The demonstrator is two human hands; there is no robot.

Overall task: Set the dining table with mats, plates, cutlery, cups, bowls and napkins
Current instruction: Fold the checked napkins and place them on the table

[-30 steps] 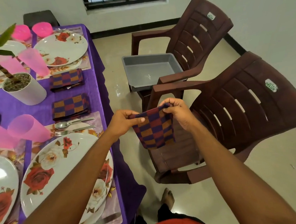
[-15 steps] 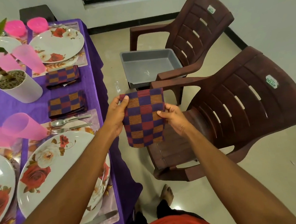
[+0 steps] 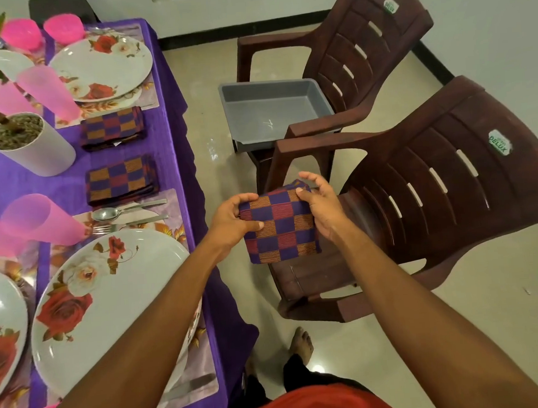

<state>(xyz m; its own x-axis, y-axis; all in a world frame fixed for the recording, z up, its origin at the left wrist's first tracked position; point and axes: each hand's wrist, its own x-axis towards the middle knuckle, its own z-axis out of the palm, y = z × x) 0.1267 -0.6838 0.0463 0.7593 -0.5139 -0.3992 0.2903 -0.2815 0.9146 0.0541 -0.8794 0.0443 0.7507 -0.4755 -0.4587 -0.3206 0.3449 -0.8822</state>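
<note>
near brown chair [image 3: 452, 197], far brown chair [image 3: 364, 41] with grey tub [image 3: 270, 108] on its seat, white plant pot [image 3: 42, 151] on purple tablecloth [image 3: 28, 188]

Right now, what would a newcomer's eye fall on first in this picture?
The checked napkin, held folded between the left hand and right hand above the near brown chair, draws the eye first. Next comes the purple table at left, with rose-patterned plates and pink cups.

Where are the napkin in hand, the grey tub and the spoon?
held napkin [image 3: 278, 225], head view, centre of its checked front face.
grey tub [image 3: 264, 108], head view, bare inner floor.
spoon [image 3: 104, 213], head view, its bowl.
</note>
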